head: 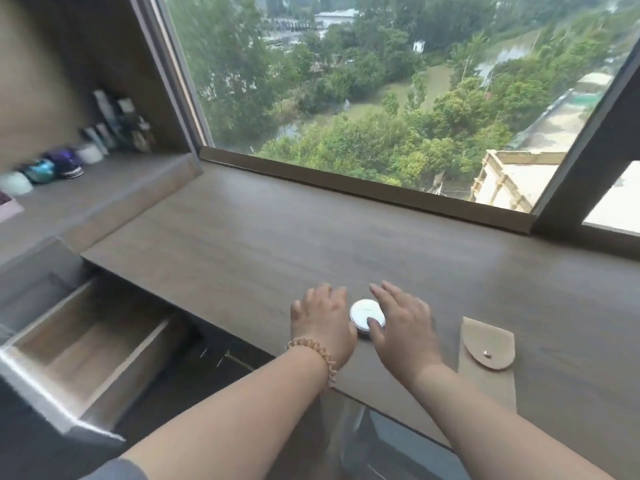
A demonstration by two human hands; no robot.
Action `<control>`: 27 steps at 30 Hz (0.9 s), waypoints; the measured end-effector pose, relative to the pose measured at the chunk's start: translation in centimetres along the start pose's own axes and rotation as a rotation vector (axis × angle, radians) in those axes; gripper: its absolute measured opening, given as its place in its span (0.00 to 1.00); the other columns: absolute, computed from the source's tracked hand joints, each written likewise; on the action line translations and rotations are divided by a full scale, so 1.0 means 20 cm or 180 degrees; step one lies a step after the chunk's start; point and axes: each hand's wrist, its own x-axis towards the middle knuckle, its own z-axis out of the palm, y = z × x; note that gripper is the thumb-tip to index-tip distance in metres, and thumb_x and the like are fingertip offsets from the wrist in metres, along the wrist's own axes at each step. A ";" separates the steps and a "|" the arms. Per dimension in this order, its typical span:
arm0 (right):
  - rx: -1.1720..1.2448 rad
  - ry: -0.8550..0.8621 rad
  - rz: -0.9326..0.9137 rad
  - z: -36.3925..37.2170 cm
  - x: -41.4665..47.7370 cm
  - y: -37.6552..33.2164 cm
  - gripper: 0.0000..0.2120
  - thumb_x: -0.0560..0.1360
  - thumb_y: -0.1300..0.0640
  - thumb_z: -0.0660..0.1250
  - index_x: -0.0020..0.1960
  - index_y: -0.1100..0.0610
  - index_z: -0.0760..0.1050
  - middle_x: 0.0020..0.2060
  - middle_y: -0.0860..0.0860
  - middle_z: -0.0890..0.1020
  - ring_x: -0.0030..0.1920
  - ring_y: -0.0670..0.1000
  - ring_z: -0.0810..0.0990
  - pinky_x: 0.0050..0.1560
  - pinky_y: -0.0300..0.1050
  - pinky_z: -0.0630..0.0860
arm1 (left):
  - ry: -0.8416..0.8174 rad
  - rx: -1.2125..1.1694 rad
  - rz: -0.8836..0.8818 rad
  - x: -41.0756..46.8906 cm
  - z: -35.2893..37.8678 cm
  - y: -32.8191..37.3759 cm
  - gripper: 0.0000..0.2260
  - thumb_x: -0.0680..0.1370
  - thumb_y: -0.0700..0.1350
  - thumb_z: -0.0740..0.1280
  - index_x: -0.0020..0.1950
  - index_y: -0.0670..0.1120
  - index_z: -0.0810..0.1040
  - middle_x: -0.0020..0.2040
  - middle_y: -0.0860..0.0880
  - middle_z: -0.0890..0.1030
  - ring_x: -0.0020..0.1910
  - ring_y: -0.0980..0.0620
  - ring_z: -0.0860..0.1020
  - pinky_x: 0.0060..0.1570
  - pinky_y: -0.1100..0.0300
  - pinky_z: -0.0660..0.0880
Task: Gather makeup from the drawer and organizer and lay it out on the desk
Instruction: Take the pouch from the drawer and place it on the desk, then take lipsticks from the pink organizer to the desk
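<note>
A round white compact [364, 315] lies flat on the wooden desk [242, 244] near its front edge. My left hand [323, 318] rests against the compact's left side, fingers curled on the desk. My right hand [401, 327] is spread on the compact's right side, with the thumb pressing on its lid. A tan pouch with a snap flap [486, 358] lies flat just right of my right hand. The wooden drawer [86, 344] at lower left stands pulled out, and its visible inside looks bare.
On the raised side shelf [114, 188] at left stand blurred jars [52, 168] and tubes and bottles [114, 123] in a row. A large window [381, 81] runs along the desk's far edge. The dark floor shows below the desk.
</note>
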 end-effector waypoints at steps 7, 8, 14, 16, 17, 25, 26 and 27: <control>-0.0109 -0.0178 -0.0753 0.14 0.01 -0.69 0.27 0.76 0.51 0.61 0.73 0.49 0.60 0.75 0.51 0.60 0.75 0.51 0.58 0.73 0.50 0.49 | 0.0302 0.0454 -0.0494 -0.25 -0.31 -0.70 0.28 0.78 0.51 0.57 0.76 0.52 0.50 0.78 0.49 0.50 0.75 0.49 0.51 0.70 0.49 0.54; -0.0126 -0.0225 -0.0782 0.16 0.01 -0.76 0.27 0.77 0.50 0.60 0.74 0.49 0.58 0.76 0.49 0.57 0.75 0.50 0.55 0.74 0.50 0.47 | 0.0318 0.0425 -0.0538 -0.29 -0.33 -0.78 0.28 0.78 0.51 0.57 0.76 0.52 0.49 0.78 0.49 0.49 0.76 0.49 0.50 0.70 0.48 0.53; -0.0028 -0.0369 -0.0979 0.41 -0.10 -1.55 0.28 0.78 0.48 0.57 0.75 0.47 0.53 0.77 0.48 0.53 0.76 0.49 0.51 0.75 0.50 0.46 | 0.0399 0.0328 -0.0821 -0.64 -0.58 -1.49 0.29 0.78 0.53 0.59 0.76 0.53 0.49 0.78 0.49 0.50 0.76 0.49 0.50 0.71 0.49 0.53; 0.0056 -0.0437 -0.1069 0.52 -0.15 -1.82 0.28 0.78 0.47 0.57 0.75 0.46 0.53 0.77 0.48 0.53 0.76 0.49 0.51 0.75 0.50 0.46 | 0.0453 0.0392 -0.0878 -0.74 -0.67 -1.75 0.29 0.78 0.53 0.59 0.76 0.54 0.50 0.78 0.50 0.50 0.76 0.50 0.50 0.71 0.48 0.52; 0.0102 -0.0464 -0.1126 0.57 -0.17 -1.96 0.28 0.78 0.48 0.58 0.75 0.46 0.53 0.77 0.48 0.53 0.76 0.49 0.51 0.75 0.51 0.46 | 0.0474 0.0420 -0.0929 -0.79 -0.72 -1.87 0.29 0.78 0.53 0.59 0.76 0.54 0.50 0.78 0.50 0.51 0.76 0.50 0.50 0.72 0.48 0.53; 0.0278 -0.0660 -0.1623 0.78 -0.15 -2.71 0.28 0.79 0.46 0.57 0.75 0.44 0.50 0.77 0.46 0.51 0.77 0.49 0.48 0.76 0.53 0.43 | 0.0663 0.0319 -0.1420 -0.90 -1.01 -2.58 0.28 0.78 0.51 0.59 0.75 0.55 0.51 0.78 0.51 0.52 0.76 0.50 0.50 0.73 0.47 0.50; 0.0305 -0.0677 -0.1640 0.80 -0.13 -2.76 0.28 0.79 0.46 0.57 0.75 0.44 0.50 0.77 0.46 0.51 0.77 0.49 0.48 0.76 0.53 0.43 | 0.0663 0.0321 -0.1444 -0.89 -1.02 -2.63 0.28 0.78 0.51 0.59 0.75 0.55 0.51 0.78 0.51 0.52 0.76 0.50 0.50 0.73 0.47 0.51; 0.0330 -0.0686 -0.1680 0.84 -0.08 -2.82 0.28 0.79 0.46 0.57 0.75 0.44 0.50 0.77 0.46 0.51 0.77 0.49 0.48 0.75 0.53 0.42 | 0.0679 0.0329 -0.1482 -0.86 -1.03 -2.69 0.28 0.78 0.51 0.59 0.75 0.55 0.50 0.78 0.51 0.52 0.76 0.50 0.50 0.73 0.47 0.51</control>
